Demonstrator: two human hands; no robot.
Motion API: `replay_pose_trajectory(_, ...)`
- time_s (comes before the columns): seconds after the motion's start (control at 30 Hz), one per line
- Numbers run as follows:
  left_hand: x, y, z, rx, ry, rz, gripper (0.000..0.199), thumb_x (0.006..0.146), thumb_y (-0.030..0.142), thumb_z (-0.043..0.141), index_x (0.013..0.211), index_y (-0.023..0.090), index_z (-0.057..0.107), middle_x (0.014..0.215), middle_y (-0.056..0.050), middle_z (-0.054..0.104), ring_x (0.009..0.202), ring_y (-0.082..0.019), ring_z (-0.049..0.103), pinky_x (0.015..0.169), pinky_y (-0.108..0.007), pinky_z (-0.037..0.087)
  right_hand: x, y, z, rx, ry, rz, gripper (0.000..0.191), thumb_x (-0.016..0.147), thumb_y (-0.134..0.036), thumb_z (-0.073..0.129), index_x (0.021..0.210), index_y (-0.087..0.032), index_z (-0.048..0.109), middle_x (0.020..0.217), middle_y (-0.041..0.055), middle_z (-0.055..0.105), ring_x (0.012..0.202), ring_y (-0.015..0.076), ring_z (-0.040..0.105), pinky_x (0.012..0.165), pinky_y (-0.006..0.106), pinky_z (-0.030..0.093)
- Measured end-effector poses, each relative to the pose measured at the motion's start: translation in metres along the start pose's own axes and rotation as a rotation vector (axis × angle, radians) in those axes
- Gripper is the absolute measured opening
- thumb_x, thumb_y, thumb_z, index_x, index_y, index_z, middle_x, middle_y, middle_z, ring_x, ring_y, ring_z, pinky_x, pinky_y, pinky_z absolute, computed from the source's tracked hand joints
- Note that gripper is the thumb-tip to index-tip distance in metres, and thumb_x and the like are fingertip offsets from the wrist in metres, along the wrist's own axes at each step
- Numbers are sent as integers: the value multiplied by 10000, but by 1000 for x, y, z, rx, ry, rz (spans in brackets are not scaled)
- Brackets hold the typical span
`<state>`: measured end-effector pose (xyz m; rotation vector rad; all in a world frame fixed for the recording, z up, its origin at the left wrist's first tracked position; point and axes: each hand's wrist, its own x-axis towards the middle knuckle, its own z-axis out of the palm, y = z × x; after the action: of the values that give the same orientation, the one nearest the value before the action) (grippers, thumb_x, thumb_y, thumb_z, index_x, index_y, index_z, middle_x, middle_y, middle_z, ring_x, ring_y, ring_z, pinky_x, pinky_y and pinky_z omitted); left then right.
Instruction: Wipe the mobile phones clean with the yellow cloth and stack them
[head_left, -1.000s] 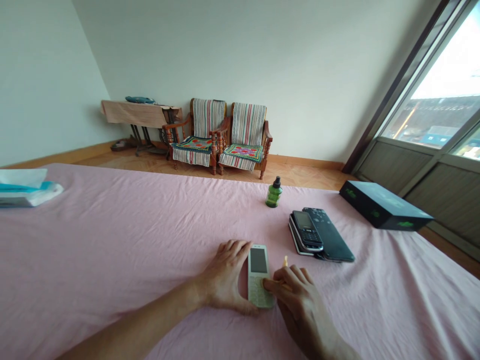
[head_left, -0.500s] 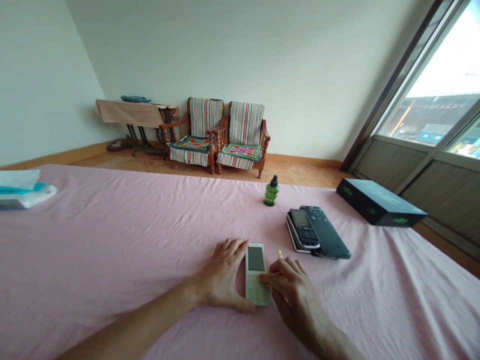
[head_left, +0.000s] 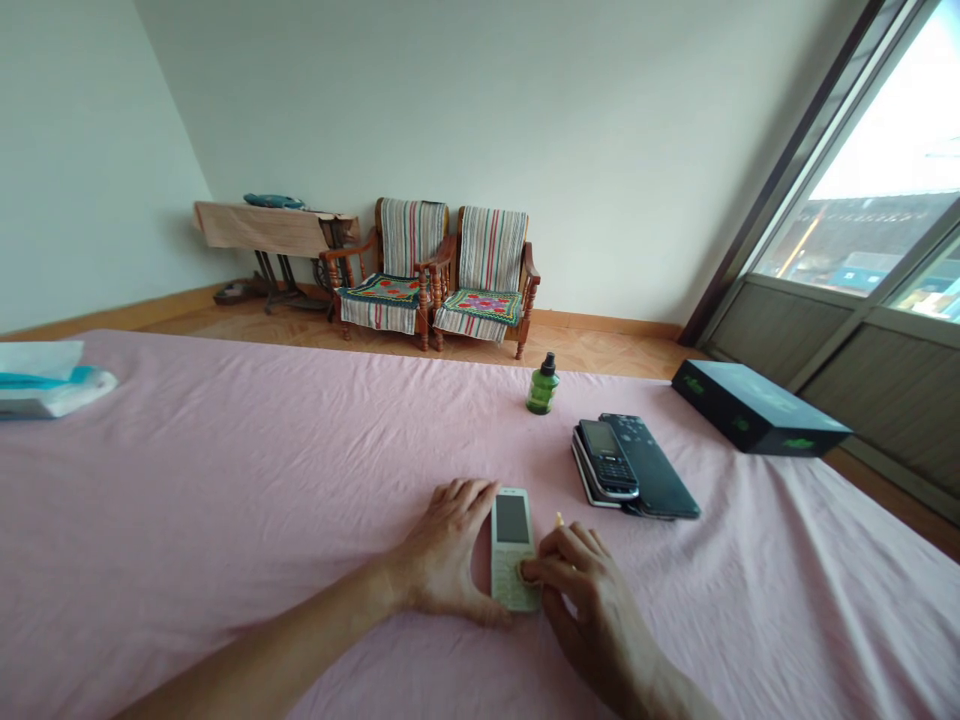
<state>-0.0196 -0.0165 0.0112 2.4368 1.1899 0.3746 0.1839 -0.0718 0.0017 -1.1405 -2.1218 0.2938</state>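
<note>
A white keypad phone [head_left: 512, 520] lies face up on the pink cloth [head_left: 300, 430]. My left hand [head_left: 446, 550] grips its left side, thumb at the bottom corner and fingertips at the top corner. Over the keypad's right side, my right hand [head_left: 581, 580] has its fingers pinched together on a small pale yellowish thing whose tip [head_left: 559, 519] sticks out above the knuckles. Most of that thing is hidden by the fingers, so I cannot make out what it is.
To the right, a dark keypad phone [head_left: 606, 460] rests on other devices beside a flat dark item [head_left: 656, 470]. Behind stands a green bottle [head_left: 542, 385]. A black box [head_left: 757, 405] is at the far right, a tissue pack [head_left: 56, 390] at the far left.
My right hand has shifted slightly down over the keypad, and the pale tip has moved down with it. My left hand and the white phone have stayed in place.
</note>
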Motion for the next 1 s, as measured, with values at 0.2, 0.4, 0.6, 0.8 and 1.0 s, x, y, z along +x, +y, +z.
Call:
replay_pose_trajectory(0.2,0,-1,1,8,-5,1,1174,453,678,732,1417,184,279,1396,-158,382,1262,-386,344,1070,-536,247,2,2,0,-23,4,5,326,756,15,482,851,-231,674,808,39,564,762,185,485,718,327,390)
replay_pose_trajectory(0.4,0,0,0,4,-7,13,1168,462,662,735,1412,154,284,1381,-160,392,1253,-374,350,1072,-539,247,6,1,1,-19,3,79,306,757,13,503,815,-221,691,798,44,573,769,188,495,668,302,378)
replay_pose_trajectory(0.6,0,-2,2,-4,25,27,1147,455,650,746,1399,184,291,1364,-146,409,1230,-368,370,1057,-530,268,17,-6,4,35,-70,201,364,723,47,493,801,-224,723,773,39,571,771,179,506,662,277,373)
replay_pose_trajectory(0.8,0,0,-1,3,16,26,1119,448,650,746,1378,193,322,1357,-142,418,1220,-367,383,1051,-523,283,23,-4,0,1,-106,238,318,710,19,525,741,-223,730,739,29,579,752,172,497,683,281,342)
replay_pose_trajectory(1.0,0,-1,1,4,23,29,1131,442,652,749,1381,193,316,1360,-142,413,1215,-369,386,1051,-526,284,23,-7,3,-2,-128,224,358,674,42,500,720,-236,720,753,18,593,745,162,490,714,294,311)
